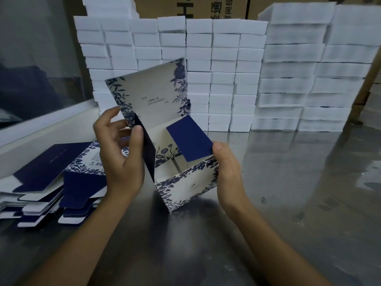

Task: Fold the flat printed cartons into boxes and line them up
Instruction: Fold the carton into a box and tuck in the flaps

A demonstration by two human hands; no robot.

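A half-formed carton [185, 186], cream with dark blue flower print, stands opened into a box shape above the steel table. Its big lid panel [150, 93] sticks up at the back and a navy side flap [189, 139] leans inward. My left hand [121, 153] holds the carton's left wall, thumb on the navy edge, fingers curled behind it. My right hand [226, 168] grips the right front corner, thumb tip at the navy flap's edge. A stack of flat cartons [51, 182], navy and floral, lies at the left.
A shiny steel table [288, 193] spreads to the right and front. Tall stacks of white foam blocks [216, 69] line the back, with brown shipping boxes [206, 7] behind them. A glass partition with a white sill [41, 124] runs along the left.
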